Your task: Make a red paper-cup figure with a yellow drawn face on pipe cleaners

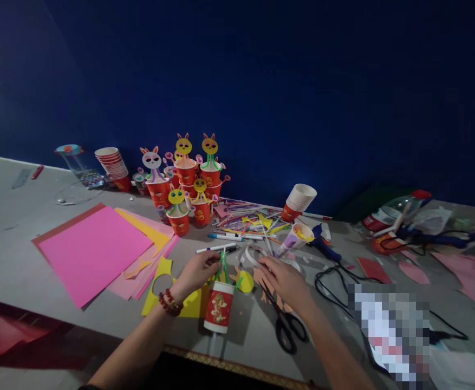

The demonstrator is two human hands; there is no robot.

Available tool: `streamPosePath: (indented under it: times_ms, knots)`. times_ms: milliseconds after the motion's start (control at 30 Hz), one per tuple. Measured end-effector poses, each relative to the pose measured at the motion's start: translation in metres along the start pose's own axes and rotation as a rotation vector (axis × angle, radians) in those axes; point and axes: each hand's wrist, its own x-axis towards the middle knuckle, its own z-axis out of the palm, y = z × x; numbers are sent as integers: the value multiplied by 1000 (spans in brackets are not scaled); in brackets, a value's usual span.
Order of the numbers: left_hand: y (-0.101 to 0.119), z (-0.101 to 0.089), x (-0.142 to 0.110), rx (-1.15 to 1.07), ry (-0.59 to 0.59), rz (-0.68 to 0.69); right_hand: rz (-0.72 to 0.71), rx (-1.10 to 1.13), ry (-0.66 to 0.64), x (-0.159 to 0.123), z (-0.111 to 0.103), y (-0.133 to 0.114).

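A red and white paper cup with a gold figure stands tilted in front of me, green stems rising from its mouth. My left hand, a red bead bracelet at its wrist, is closed with its fingertips at these stems. Right of the cup, my right hand is closed at the edge of a white roll of tape; its fingertips are partly hidden. A round yellow paper disc lies between my hands. Black-handled scissors lie beneath my right forearm.
Finished cup figures with rabbit heads stand at the back. Pink paper sheets and cut yellow paper lie left. Markers, a pile of coloured strips, stacked cups and a blue-handled tool with a black cord lie beyond my hands.
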Motion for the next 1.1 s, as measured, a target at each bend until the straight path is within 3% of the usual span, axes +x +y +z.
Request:
streamPosePath:
  times_ms: [167,300,400,467,567,833,1000,1100]
  knots:
    - [0,-4,-2,226,89,36,-66,132,97,-6,-16,-16]
    - [13,-12,-9,315,132,116,-132,167,133,-8,-20,-32]
    - [35,-17,-18,398,180,415,-191,214,117,-9,-21,-45]
    - [49,-16,-24,472,123,616,-242,250,124,-9,-22,-52]
    - [63,-10,-29,498,16,741,-280,305,217,-11,-22,-60]
    - [61,-2,-30,74,-58,717,-57,738,467,-19,-10,-73]
    - [62,-1,-33,-58,-99,675,24,984,629,-24,7,-85]
    - [60,0,-33,-98,-102,685,28,999,650,-28,12,-89]
